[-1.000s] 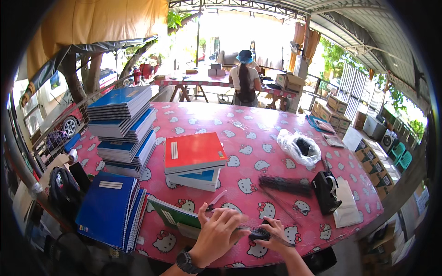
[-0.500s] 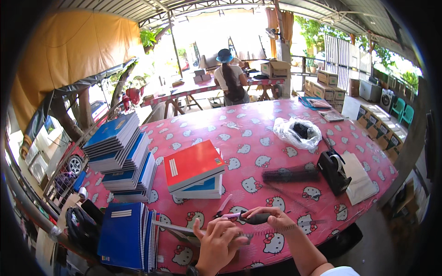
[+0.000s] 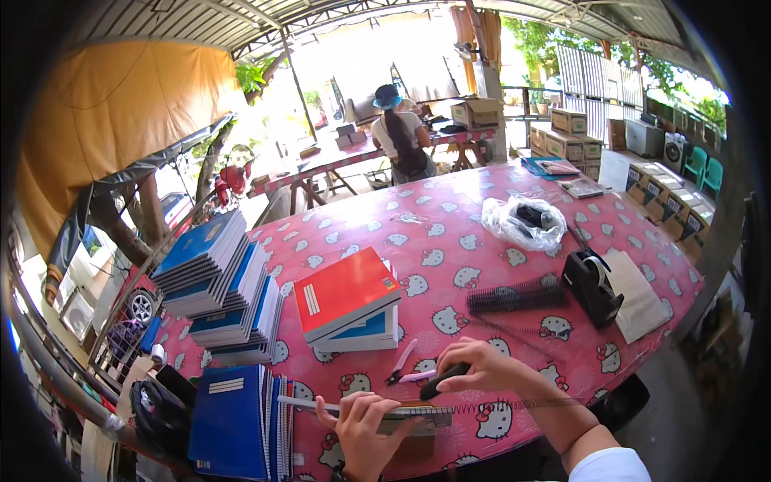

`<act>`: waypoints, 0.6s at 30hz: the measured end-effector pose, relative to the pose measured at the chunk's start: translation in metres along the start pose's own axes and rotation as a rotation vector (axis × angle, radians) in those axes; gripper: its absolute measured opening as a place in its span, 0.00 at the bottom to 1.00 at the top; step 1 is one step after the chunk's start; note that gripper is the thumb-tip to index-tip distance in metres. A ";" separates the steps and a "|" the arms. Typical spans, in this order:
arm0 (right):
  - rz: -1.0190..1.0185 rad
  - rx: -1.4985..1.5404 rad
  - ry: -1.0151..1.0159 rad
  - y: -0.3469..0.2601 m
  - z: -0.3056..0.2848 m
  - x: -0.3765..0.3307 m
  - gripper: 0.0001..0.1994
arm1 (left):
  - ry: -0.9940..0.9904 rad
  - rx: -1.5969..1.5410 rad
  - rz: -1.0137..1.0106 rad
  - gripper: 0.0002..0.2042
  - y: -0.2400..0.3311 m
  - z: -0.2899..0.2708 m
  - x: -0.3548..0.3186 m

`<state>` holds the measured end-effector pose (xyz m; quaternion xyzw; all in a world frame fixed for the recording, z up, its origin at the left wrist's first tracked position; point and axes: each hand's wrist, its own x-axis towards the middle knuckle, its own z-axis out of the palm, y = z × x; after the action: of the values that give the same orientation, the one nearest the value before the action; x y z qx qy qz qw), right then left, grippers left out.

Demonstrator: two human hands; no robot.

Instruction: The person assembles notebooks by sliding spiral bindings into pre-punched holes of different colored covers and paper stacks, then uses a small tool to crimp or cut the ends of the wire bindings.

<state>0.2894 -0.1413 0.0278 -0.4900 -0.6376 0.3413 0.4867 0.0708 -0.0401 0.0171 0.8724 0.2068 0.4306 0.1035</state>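
My left hand (image 3: pixel 371 426) grips a notebook (image 3: pixel 299 401) held on edge, with its bound side facing up. A thin dark spiral coil (image 3: pixel 526 405) runs through that edge and sticks out far to the right, below my right forearm. My right hand (image 3: pixel 475 368) is closed around a dark rounded tool (image 3: pixel 442 382), its lower end tilted down close to the coil. Whether the tool touches the coil, I cannot tell. Pink-handled pliers (image 3: pixel 407 354) lie open on the table just beyond, partly behind the tool.
Left stand stacks of blue notebooks (image 3: pixel 205 245) and coil-bound ones (image 3: pixel 229 414). A red notebook (image 3: pixel 345 291) tops a small pile. To the right are loose black coils (image 3: pixel 514 297), a tape dispenser (image 3: pixel 593 289) and a plastic bag (image 3: pixel 514 229). A person (image 3: pixel 401 136) stands at a far table.
My right hand has turned the dark tool from nearly level to tilted down toward the notebook's edge. My left hand has shifted along the notebook, which shows more of its edge. The whole view has shifted slightly.
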 end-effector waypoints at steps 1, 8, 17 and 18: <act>0.008 -0.107 0.047 -0.003 -0.002 0.006 0.20 | 0.008 0.006 0.004 0.16 -0.002 -0.002 0.000; 0.016 -0.012 -0.037 -0.015 0.014 0.014 0.25 | 0.006 -0.024 -0.048 0.16 -0.011 -0.005 -0.004; -0.149 0.478 -0.075 -0.022 0.026 0.020 0.24 | 0.022 0.035 -0.072 0.17 -0.028 -0.013 -0.009; -0.141 0.283 -0.155 -0.011 0.025 0.025 0.24 | 0.022 0.022 -0.076 0.17 -0.031 -0.014 -0.010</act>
<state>0.2611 -0.1197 0.0380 -0.3429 -0.6515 0.4296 0.5229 0.0463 -0.0169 0.0073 0.8601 0.2457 0.4337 0.1080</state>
